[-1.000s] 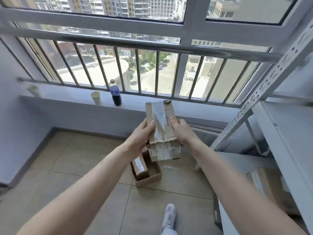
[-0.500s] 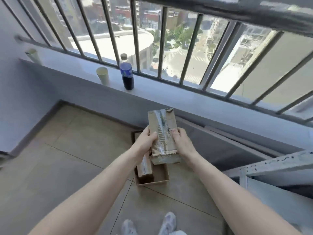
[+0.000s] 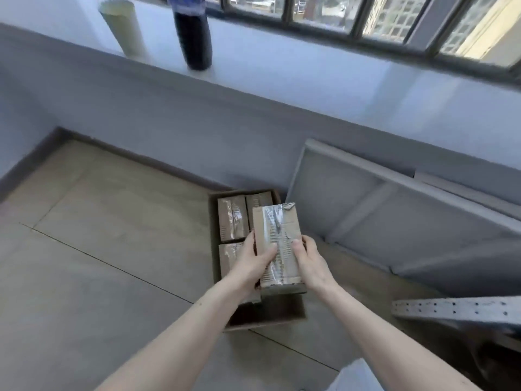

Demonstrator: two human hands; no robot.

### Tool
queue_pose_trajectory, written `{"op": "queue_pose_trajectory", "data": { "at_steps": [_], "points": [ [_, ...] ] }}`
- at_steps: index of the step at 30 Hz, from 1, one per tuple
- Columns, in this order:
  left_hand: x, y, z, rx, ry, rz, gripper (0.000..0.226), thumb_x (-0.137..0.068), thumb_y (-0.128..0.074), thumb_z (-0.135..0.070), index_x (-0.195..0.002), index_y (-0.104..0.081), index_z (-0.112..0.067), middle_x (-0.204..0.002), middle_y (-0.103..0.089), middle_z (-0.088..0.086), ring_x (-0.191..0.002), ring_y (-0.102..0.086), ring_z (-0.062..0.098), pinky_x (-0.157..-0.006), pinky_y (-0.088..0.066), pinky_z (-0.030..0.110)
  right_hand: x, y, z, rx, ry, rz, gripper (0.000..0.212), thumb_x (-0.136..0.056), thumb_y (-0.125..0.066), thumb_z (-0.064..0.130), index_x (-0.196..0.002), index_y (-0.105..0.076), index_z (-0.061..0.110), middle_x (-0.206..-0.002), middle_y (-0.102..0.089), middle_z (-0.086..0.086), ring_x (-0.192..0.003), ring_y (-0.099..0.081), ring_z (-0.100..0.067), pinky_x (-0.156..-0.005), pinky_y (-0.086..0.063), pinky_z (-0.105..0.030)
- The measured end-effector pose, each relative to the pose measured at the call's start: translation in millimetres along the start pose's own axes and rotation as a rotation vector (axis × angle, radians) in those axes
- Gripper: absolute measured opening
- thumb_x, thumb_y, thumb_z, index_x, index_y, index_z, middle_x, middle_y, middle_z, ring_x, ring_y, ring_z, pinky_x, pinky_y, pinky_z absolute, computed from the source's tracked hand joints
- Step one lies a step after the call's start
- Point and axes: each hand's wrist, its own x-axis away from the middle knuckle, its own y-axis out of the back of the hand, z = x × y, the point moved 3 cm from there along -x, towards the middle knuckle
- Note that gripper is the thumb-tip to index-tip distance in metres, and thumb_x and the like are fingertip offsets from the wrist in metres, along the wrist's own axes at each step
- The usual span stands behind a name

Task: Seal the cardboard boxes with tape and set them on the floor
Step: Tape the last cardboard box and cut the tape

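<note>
Both hands, left hand (image 3: 251, 263) & right hand (image 3: 308, 262), grip small brown tape-sealed cardboard box (image 3: 277, 244) over open brown cardboard carton (image 3: 269, 320) w/ taped boxes inside.

Tray (image 3: 293, 317) near-right corner free; sealed boxes (image 3: 231, 218) fill left, far side.

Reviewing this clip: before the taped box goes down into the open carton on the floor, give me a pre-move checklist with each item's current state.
1. Both hands grip the taped box: left hand and right hand on its sides: ok.
2. Tape runs along the top seam: ok.
3. Underside sealed: cannot tell.
4. Open carton lies directly below: ok.
5. Free slot in the carton's near right part, beside the three small boxes: ok, though partly hidden.
6. Leaning grey panel clear of the path: ok.
</note>
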Motion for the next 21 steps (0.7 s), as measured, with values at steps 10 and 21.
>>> {"op": "queue_pose_trajectory", "data": {
  "at_steps": [10,21],
  "points": [
    [-61.8,7.6,96.2,-0.009,-0.026,0.007,0.034,-0.098,-0.065,-0.024,-0.128,-0.053,-0.036,-0.118,-0.073,-0.004,-0.106,-0.072,0.015,-0.094,-0.058,0.04,-58.3,-48.1,-80.5,0.13,0.06,-0.042,0.051,-0.104,-0.029,0.054,-0.146,-0.035,0.026,-0.137,-0.059,-0.003,-0.122,-0.055,-0.024,-0.104,-0.042,-0.044],
    [-76.9,5.8,142.8,-0.29,-0.051,-0.138,0.049,-0.075,-0.06,-0.068,-0.12,-0.055,-0.05,-0.12,-0.066,-0.013,-0.12,-0.06,0.016,-0.099,-0.053,0.044,-47.3,-55.9,-106.0,0.089,0.027,-0.067,0.046,-0.104,-0.03,0.053,-0.138,-0.045,0.027,-0.123,-0.062,0.002,-0.112,-0.055,-0.02,-0.088,-0.041,-0.034]
  ]
}}
